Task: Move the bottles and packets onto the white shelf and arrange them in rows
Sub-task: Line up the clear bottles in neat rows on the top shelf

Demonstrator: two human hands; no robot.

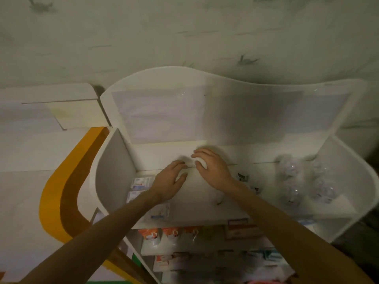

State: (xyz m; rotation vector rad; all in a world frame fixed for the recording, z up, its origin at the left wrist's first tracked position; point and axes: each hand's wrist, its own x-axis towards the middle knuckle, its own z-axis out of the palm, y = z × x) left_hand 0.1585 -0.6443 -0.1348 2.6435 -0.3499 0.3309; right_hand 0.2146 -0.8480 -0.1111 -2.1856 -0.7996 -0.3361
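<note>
The white shelf [205,197] has a curved back panel and rounded side walls. Both my hands reach over the middle of its top board. My left hand [170,182] lies palm down with fingers stretched forward and thumb spread. My right hand [212,166] is just right of it, its fingers lightly curved with the tips down near the back panel. Blur hides whether anything pale lies under the fingertips. Clear bottles [291,177] stand in two short rows at the right end. White packets [141,183] lie at the left end, and another packet [160,212] sits by my left forearm.
Two small dark-labelled items [243,178] lie right of my right wrist. Lower shelves hold orange-topped packets [151,234] and boxes [240,228]. An orange curved panel [61,191] and a white counter [30,150] are on the left. A pale wall rises behind.
</note>
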